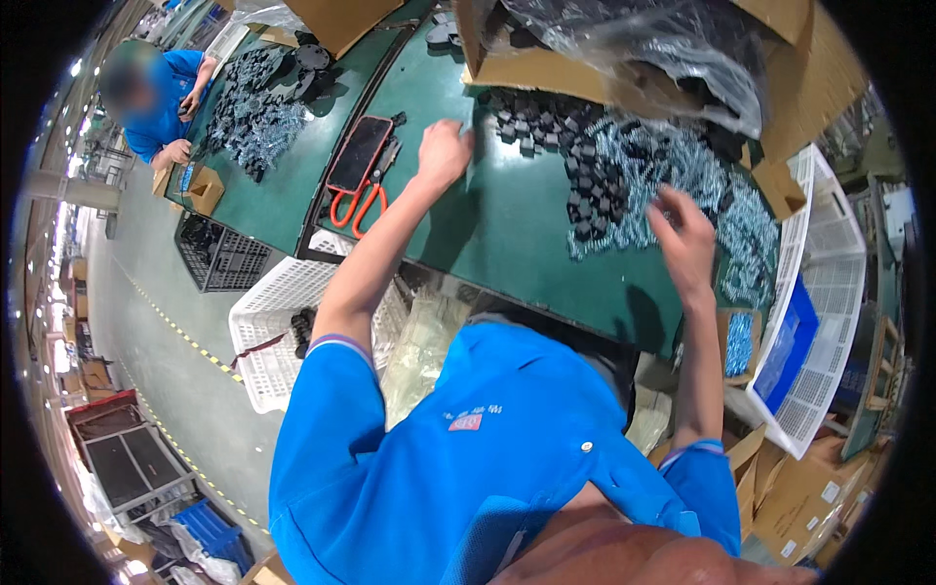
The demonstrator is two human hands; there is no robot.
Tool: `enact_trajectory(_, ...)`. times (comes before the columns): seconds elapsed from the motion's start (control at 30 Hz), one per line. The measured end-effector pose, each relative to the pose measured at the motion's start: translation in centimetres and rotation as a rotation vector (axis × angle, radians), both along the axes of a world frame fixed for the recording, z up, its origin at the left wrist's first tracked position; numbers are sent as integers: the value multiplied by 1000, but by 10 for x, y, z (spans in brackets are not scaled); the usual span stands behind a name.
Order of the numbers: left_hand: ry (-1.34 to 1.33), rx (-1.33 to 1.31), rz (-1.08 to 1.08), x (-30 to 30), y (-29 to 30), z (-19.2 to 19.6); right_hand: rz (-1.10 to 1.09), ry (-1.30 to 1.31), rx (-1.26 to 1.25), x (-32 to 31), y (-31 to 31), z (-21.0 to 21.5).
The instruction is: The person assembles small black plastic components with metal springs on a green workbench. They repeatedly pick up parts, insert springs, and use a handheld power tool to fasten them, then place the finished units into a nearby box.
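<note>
My left hand is closed above the green table, left of the black parts. A thin, see-through piece, apparently a clear plastic bag, shows edge-on at its fingertips. My right hand hovers by the near side of a heap of small silvery-blue metal pieces, perhaps screws; its thumb and forefinger are apart and I see nothing between them. Small black blocks lie heaped to the left of the metal pieces. Beside my left forearm are a phone and orange-handled scissors.
An open cardboard box with clear plastic film stands at the far side. White crates flank the table's near edge. A small box of bluish pieces sits at right. A co-worker handles parts at far left.
</note>
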State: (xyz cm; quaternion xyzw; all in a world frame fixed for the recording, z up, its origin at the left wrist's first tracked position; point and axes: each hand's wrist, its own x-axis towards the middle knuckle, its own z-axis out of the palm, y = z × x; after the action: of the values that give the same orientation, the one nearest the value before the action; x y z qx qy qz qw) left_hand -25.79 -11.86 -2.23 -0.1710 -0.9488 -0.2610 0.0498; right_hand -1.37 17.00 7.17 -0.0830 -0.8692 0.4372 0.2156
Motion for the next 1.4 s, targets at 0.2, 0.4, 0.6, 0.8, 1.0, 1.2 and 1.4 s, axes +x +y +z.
enact_trajectory(0.2,16,-125,74,-76,59,-39,160,102,659,-225,-26,-40)
enact_trajectory(0.4,-10,119,35,-77,57,-55,275,-23,1224,-297,-15,-98)
enact_trajectory(0.6,213,352,-34,-91,47,-73,424,109,1393,-322,14,-84)
enact_trajectory(0.8,155,191,-168,-120,59,-53,569,-63,1230,-325,20,-37)
enact_trajectory(1.0,166,519,-218,-167,83,-45,491,-188,1061,-327,12,-15)
enact_trajectory(1.2,106,574,-378,-187,127,-34,512,-268,1044,-329,14,4)
enact_trajectory(1.4,46,577,-496,-199,160,-34,593,-272,983,-337,13,16)
